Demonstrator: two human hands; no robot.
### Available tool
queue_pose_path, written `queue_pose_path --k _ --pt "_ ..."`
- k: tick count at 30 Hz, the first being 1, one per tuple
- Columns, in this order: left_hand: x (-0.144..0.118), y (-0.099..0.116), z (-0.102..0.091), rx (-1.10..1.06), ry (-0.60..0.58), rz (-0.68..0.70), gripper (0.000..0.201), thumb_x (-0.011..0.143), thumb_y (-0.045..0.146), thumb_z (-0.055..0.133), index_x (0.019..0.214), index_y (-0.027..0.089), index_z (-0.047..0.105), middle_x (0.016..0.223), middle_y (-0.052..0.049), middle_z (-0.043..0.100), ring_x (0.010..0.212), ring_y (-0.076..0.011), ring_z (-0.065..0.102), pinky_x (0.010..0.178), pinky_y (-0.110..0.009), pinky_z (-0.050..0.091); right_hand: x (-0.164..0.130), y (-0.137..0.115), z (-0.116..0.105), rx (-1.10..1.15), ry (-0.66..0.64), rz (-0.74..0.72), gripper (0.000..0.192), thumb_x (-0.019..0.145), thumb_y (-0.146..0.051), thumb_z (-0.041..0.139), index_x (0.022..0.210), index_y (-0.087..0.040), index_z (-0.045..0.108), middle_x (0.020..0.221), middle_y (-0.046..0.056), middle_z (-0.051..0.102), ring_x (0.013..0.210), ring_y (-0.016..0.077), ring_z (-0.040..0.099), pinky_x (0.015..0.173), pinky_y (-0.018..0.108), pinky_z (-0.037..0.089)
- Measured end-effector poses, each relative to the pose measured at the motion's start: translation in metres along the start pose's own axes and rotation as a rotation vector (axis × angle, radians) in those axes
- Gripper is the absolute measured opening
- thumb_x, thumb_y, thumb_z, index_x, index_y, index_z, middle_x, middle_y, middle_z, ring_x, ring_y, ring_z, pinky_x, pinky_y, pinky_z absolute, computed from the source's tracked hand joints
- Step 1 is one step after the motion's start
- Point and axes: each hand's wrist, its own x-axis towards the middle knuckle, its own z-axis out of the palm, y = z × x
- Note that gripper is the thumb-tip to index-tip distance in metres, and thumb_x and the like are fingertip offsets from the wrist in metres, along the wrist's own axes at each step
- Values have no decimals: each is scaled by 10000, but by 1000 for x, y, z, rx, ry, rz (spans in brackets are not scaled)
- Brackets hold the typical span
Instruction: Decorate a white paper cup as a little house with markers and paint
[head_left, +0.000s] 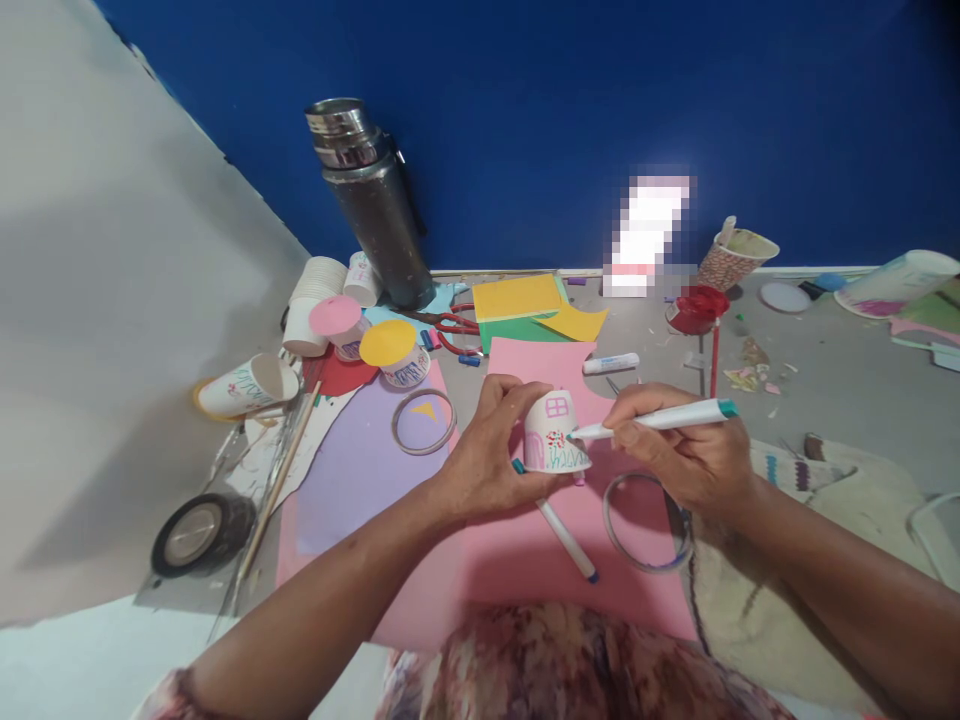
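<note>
My left hand (499, 440) is closed around a white paper cup (553, 432), held upside down with its wide rim at the bottom. Drawn on the cup are a pink window, a pink arch shape, red dots and green strokes. My right hand (682, 450) grips a white marker (664, 418) with a green end, its tip at the cup's right side near the red dots. Beneath both hands lies pink paper (495, 570). Just below the cup is another white marker (568, 542) with a blue end, and a bangle (609, 520) rests near my right wrist.
A dark steel flask (382, 220) stands against the blue wall. Cups with yellow (390, 343) and pink (335, 318) tops sit left, beside stacked white cups (311, 290). Black tape (202, 535), red-handled pliers (454, 325), yellow paper (517, 297) and a patterned cup (735, 262) lie around.
</note>
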Motion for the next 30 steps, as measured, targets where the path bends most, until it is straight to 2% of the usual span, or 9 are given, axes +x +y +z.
queue_pose_path --k 4,17,30 --pt "0 1 0 -6 1 -13 818 690 457 945 1395 279 570 1268 -99 519 1239 -292 541 1029 -437 558 1 0 0 0 -38 13 164 943 -110 640 908 -249 718 803 4 764 631 150 698 608 274 562" --pt "0 0 1 0 -3 10 829 689 435 952 1397 253 563 1263 -106 511 1231 -292 539 1009 -425 568 0 2 1 -40 18 -36 159 947 -96 633 932 -238 703 819 6 767 645 141 700 591 249 552" --pt "-1 1 1 38 6 45 803 714 431 913 1403 253 541 1247 -107 473 1235 -300 510 1012 -454 566 0 2 3 -25 -13 -36 184 947 -91 636 946 -260 709 815 8 769 640 150 695 583 264 558"
